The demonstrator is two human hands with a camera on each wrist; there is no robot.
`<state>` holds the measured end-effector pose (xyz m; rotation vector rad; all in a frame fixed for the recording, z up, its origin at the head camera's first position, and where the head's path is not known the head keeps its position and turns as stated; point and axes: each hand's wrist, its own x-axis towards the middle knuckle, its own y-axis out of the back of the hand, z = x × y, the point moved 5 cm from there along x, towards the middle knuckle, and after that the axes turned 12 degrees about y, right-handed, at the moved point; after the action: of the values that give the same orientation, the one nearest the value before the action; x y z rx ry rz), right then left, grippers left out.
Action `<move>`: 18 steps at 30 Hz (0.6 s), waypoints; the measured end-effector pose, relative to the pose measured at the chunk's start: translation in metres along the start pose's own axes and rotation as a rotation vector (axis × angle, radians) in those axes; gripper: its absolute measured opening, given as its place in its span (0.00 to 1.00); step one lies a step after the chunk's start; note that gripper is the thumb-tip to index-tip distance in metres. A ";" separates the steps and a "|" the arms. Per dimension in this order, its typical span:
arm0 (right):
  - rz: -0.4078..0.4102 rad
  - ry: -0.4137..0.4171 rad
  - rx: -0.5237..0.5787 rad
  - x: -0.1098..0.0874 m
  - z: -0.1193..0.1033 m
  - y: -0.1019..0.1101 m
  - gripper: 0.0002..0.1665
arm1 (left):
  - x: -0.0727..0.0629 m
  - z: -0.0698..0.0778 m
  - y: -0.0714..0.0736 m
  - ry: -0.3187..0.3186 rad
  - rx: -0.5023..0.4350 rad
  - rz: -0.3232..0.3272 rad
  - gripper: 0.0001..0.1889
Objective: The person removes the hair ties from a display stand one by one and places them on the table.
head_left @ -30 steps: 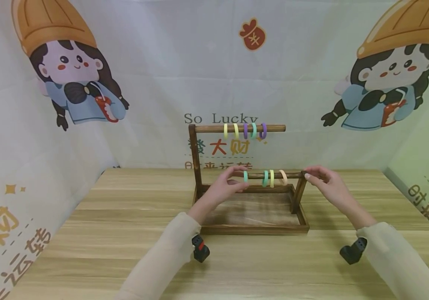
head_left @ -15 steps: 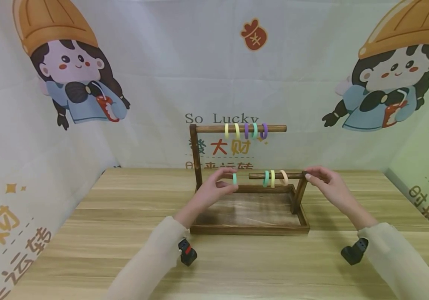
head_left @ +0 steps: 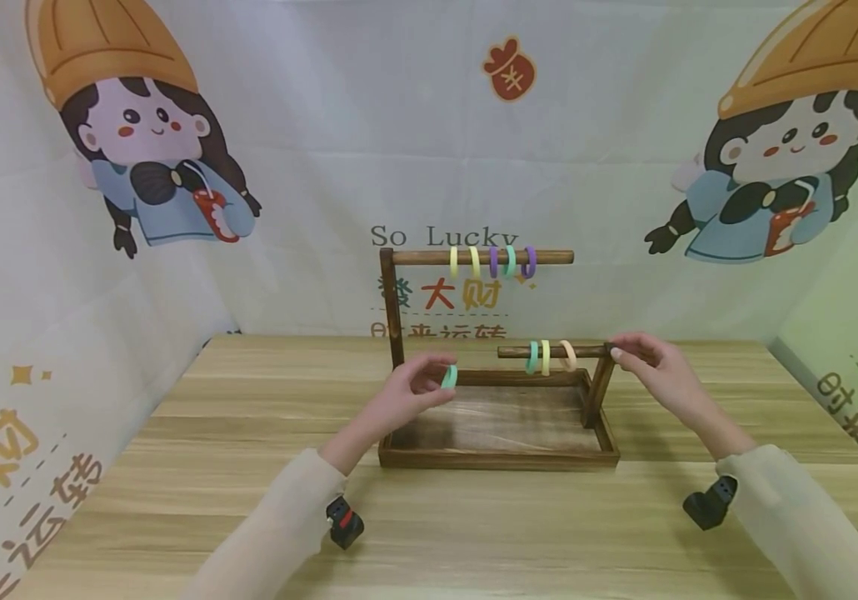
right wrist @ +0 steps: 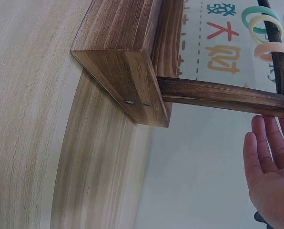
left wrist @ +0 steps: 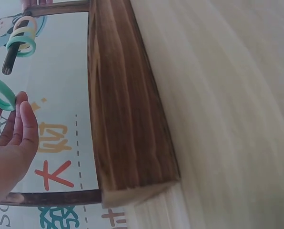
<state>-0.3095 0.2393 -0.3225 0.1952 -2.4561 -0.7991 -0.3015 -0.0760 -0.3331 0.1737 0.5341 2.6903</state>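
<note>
My left hand (head_left: 399, 393) pinches a mint-green ring (head_left: 449, 377) between thumb and fingertips. It is off the rods, over the left part of the brown wooden rack (head_left: 500, 459), left of the lower rod's (head_left: 513, 352) free end. My right hand (head_left: 657, 373) holds the top of the short right post (head_left: 598, 396), thumb in front and fingers behind. On the lower rod hang a green ring (head_left: 532, 358), a yellow ring (head_left: 546, 358) and a peach ring (head_left: 569, 358). In the left wrist view, the pinched ring (left wrist: 7, 92) is tilted and apart from the rod.
Several yellow, purple and green rings hang on the upper rod (head_left: 421, 258), which runs from the tall left post (head_left: 393, 317). The rack's shallow tray base rests on the light wood table (head_left: 249, 417). A printed cloth (head_left: 309, 167) stands behind the table.
My left hand has drawn the green ring leftward off the lower rod's free end, then lower and farther left. The right hand stays at the post top.
</note>
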 end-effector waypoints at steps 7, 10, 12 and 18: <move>-0.005 -0.005 0.016 0.001 -0.001 0.000 0.26 | -0.004 -0.021 0.003 0.002 0.043 -0.027 0.22; -0.011 -0.006 0.012 0.001 0.000 0.000 0.26 | -0.009 -0.024 0.003 0.000 0.102 -0.034 0.20; -0.011 -0.004 0.003 0.001 0.000 0.000 0.25 | -0.014 -0.024 0.004 0.003 0.131 -0.042 0.20; -0.008 0.003 -0.005 0.001 0.000 0.000 0.24 | -0.027 -0.026 0.006 0.006 0.172 -0.077 0.20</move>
<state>-0.3103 0.2395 -0.3219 0.2036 -2.4520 -0.8081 -0.2838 -0.1009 -0.3563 0.1886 0.7588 2.5706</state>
